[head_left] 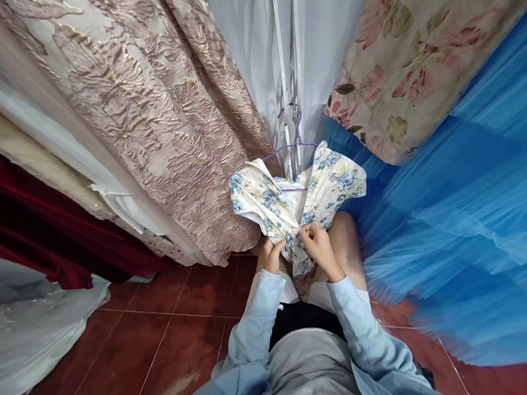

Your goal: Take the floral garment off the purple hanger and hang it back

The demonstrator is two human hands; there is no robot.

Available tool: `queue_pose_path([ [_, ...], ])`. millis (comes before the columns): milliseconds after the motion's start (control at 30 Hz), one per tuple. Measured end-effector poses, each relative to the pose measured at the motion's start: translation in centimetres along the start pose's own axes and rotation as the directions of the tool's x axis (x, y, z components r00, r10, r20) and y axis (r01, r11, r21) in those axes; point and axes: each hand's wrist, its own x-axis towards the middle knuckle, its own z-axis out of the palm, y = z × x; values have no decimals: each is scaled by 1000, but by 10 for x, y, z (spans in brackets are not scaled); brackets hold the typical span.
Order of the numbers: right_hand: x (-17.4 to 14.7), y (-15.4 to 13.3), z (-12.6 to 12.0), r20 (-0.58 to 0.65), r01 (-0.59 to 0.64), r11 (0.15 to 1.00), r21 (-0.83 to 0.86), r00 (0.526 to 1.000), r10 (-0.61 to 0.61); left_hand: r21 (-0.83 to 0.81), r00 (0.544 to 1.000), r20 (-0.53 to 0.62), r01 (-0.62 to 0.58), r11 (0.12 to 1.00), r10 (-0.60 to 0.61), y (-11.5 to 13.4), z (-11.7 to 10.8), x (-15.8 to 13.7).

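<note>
A white dress with blue and yellow flowers (pixel 330 180) hangs by its shoulders on a thin purple hanger (pixel 299 139), in front of my legs. My left hand (pixel 273 255) grips the dress at the left of its waist, fingers curled into the cloth. With thumb and fingertips, my right hand (pixel 316 242) pinches the front of the same dress, just below the point of its V neckline. Part of the lower dress hangs down between my thighs. The hanger's hook is up by white metal bars (pixel 295 62).
A pink-gold brocade gown (pixel 155 120) hangs close at the left, beside dark red cloth (pixel 50 230). On the right hang blue tulle (pixel 457 230) and a floral cloth (pixel 415 68). Red floor tiles (pixel 178 341) lie below; a white garment (pixel 46 335) reaches the floor.
</note>
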Motion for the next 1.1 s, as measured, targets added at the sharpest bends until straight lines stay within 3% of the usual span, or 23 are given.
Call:
queue_pose_path([
  [67,1,2,3,-1,-16,1000,17,1000,16,25,983,-70,-168,986,169,6,2,-3],
  [100,1,3,4,-1,-22,1000,22,1000,22,100,948,-151,-266,959,279,10,3,-4],
  [167,0,4,6,-2,-25,999,21,1000,25,338,812,-272,-422,841,517,21,8,-7],
  [200,-1,5,5,-4,-21,1000,16,1000,21,444,759,-245,-465,766,603,27,11,-8],
  [233,-2,5,5,-5,-15,1000,10,1000,15,513,747,-158,-497,700,646,33,15,-9],
  [267,-4,6,4,-4,-8,1000,5,1000,8,541,767,-43,-520,660,640,39,19,-10],
  [333,-6,7,0,-2,1,1000,-2,1000,-1,538,846,142,-502,677,514,50,28,-10],
  [433,-8,7,-5,16,-3,1000,1,1000,3,555,945,195,-328,764,264,61,38,-7],
  [500,-9,8,-9,36,8,1000,7,999,-9,547,962,241,-243,801,127,64,41,-4],
  [600,-11,8,-12,62,45,999,12,997,-46,568,948,313,-232,790,54,69,42,0],
  [733,-16,6,-15,59,67,997,30,996,-68,747,940,339,-300,593,48,74,43,-3],
  [867,-17,5,-20,34,106,992,73,994,-108,825,927,373,-348,446,33,74,38,-9],
  [1100,-22,3,-22,92,159,987,34,983,-161,766,790,613,-596,241,8,74,17,-1],
])
